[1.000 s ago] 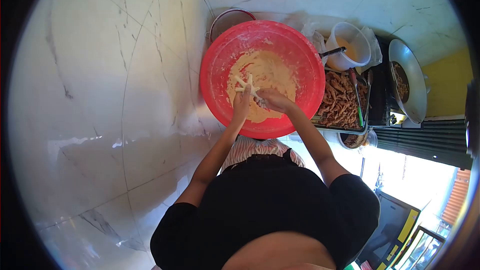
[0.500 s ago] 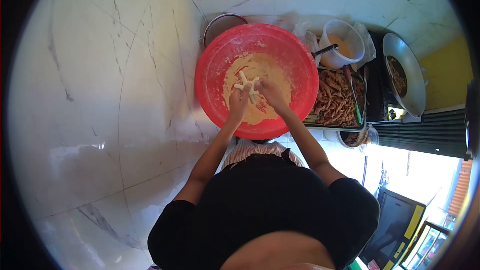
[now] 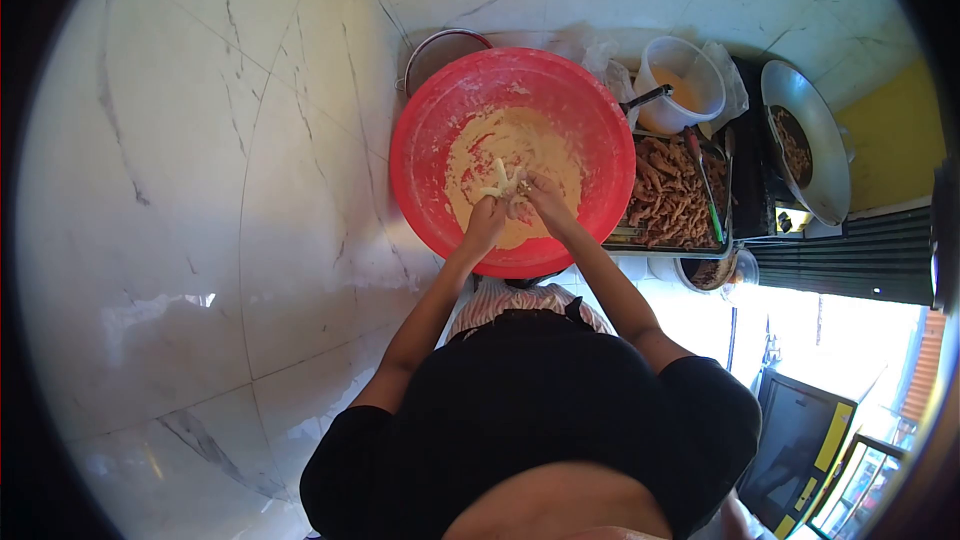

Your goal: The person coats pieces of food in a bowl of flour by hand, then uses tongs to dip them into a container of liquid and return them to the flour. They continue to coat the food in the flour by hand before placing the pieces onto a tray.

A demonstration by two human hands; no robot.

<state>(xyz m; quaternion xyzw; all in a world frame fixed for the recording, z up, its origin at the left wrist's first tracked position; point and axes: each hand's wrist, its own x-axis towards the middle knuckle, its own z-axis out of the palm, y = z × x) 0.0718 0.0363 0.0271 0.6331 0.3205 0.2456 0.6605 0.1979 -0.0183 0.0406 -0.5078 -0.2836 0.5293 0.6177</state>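
Observation:
Inside a wide red basin [image 3: 420,155], both my hands are above a layer of pale flour [image 3: 555,145]. My left hand [image 3: 485,223] is closed on a whitish, flour-coated food piece [image 3: 502,180] with finger-like prongs, resembling a chicken foot. My right hand [image 3: 545,195] is closed too, its fingertips pinching the right side of the pale food. Whether they hold one piece or more is hard to tell, since fingers cover part of it. Red basin bottom shows through where the flour is thin.
Right of the basin is a tray of brown fried pieces [image 3: 665,195] with green-handled tongs [image 3: 712,205] on it. Behind stands a white tub of yellowish liquid [image 3: 685,85]. A large metal wok [image 3: 830,150] is farther right. A sieve [image 3: 430,55] leans behind the basin.
My hands have come slightly toward me and to the right with the pale food. Its spread prongs have shifted and now point more upward, bunched between my fingers.

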